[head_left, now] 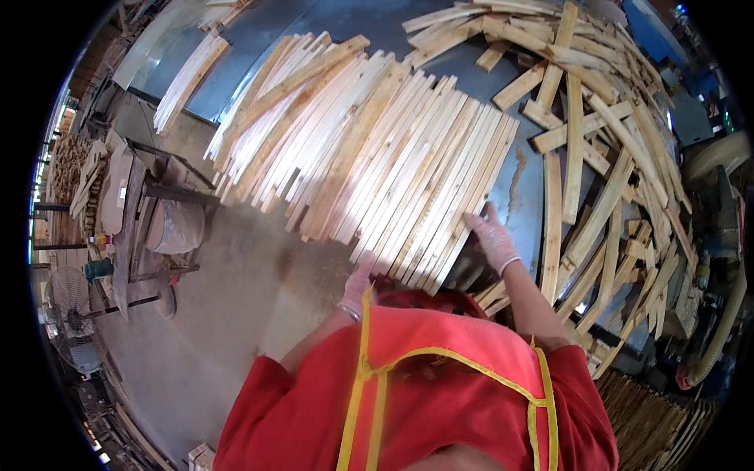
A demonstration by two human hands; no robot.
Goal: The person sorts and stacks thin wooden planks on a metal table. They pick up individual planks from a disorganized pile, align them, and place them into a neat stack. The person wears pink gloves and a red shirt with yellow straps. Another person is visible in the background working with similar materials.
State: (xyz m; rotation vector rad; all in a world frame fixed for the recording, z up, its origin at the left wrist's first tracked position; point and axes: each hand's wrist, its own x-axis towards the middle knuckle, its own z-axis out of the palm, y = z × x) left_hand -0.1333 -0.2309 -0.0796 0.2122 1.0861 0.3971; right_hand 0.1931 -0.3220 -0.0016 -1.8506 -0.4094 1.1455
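Desk [534,188]: pile [574,145] right, slats [432,180] side by side at centre. My right grip [495,242], partly open, touches their right edge; my left grip [358,284] is at their near ends, closure unclear.

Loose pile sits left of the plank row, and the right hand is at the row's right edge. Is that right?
Wrong side: the head view shows the loose pile right of the plank row; the right hand is at its right edge.
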